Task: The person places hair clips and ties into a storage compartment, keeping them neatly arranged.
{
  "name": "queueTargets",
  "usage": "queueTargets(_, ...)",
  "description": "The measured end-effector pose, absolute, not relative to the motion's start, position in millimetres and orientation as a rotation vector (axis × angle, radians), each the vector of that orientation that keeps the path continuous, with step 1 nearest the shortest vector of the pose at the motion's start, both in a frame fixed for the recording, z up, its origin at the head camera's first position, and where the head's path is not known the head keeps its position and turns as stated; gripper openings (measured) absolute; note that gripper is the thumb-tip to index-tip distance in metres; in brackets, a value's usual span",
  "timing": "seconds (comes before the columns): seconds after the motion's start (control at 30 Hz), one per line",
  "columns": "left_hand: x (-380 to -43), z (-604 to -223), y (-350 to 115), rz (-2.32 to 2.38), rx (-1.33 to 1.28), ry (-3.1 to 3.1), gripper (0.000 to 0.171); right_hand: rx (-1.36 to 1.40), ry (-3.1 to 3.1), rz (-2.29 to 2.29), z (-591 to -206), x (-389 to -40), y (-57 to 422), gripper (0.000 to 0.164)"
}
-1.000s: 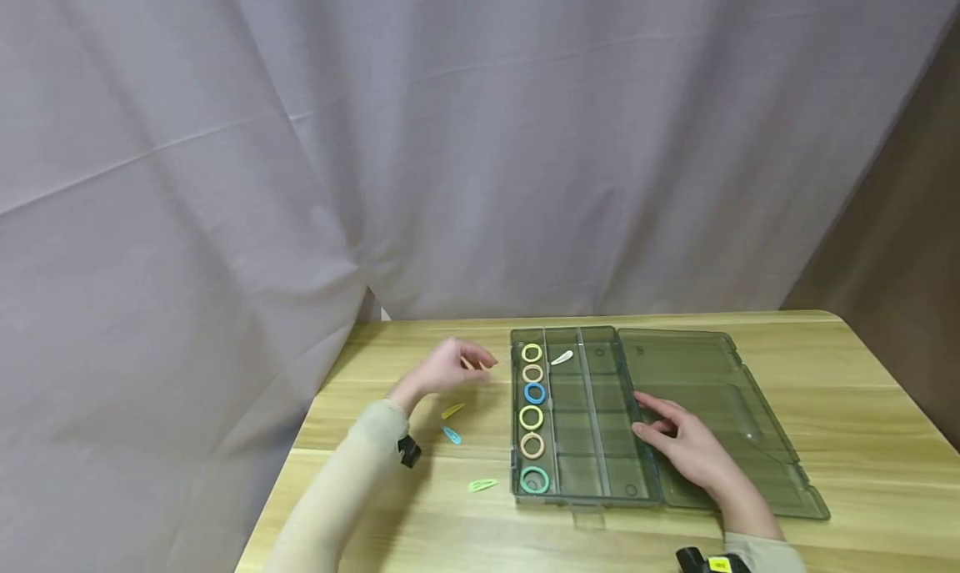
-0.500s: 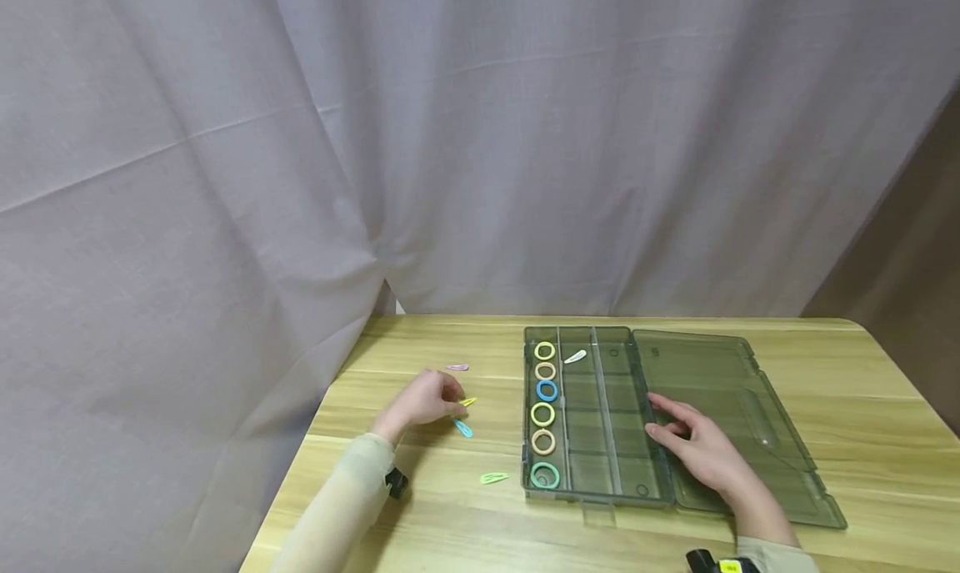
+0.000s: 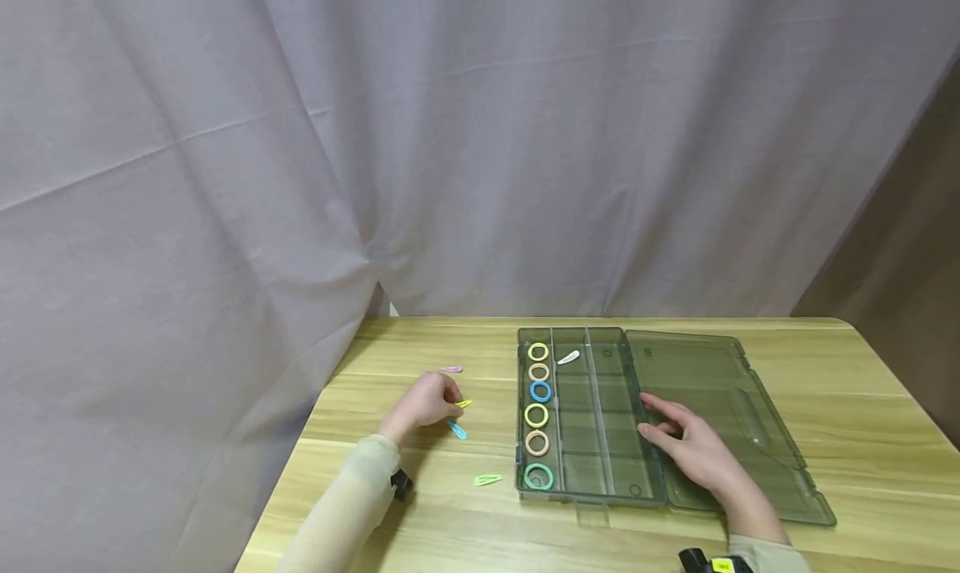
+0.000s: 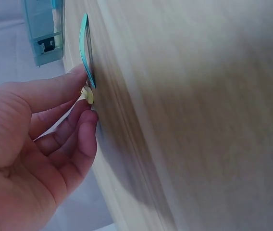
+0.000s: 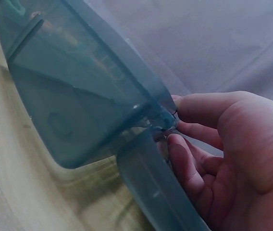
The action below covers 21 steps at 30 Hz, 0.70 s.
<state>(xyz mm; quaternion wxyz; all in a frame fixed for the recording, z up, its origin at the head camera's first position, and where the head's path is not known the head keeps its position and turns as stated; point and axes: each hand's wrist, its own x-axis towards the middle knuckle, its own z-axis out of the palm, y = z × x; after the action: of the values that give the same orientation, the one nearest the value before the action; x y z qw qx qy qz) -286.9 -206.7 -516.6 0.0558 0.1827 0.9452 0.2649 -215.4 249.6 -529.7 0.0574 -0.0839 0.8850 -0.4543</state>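
Note:
My left hand (image 3: 423, 399) pinches a yellow hair clip (image 3: 464, 404) at the table surface; in the left wrist view thumb and fingertips meet on the clip (image 4: 89, 95). Just below lies a blue hair clip (image 3: 457, 429), close beside the thumb. A pink hair clip (image 3: 452, 369) lies beyond the hand and a green one (image 3: 487, 480) nearer the front. My right hand (image 3: 693, 448) rests its thumb and fingertips against the hinge edge of an open, see-through storage box (image 3: 585, 500). How firmly they press cannot be seen.
Several coloured rings, such as a blue ring (image 3: 540, 391), line the box's left column. A white hair clip (image 3: 568, 357) lies at the far end of the middle column. The lid (image 3: 757, 464) lies flat on the table (image 3: 877, 439) to the right. A grey curtain (image 3: 480, 181) hangs behind.
My left hand has come back from near the box's far left side to the yellow hair clip and now pinches it. The right hand has stayed at the hinge edge. The view shifted slightly.

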Motion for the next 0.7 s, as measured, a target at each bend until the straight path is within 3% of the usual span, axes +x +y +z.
queueTargets(0.43,-294,-514,-202,0.938,0.543,2.844,0.013,-0.241,2.701,-1.392,-530,-214,248,0.069)
queueTargets(0.7,-312,-475,-156,1.271,0.560,2.764,0.003,-0.243,2.698,-1.399,-529,-214,248,0.069)
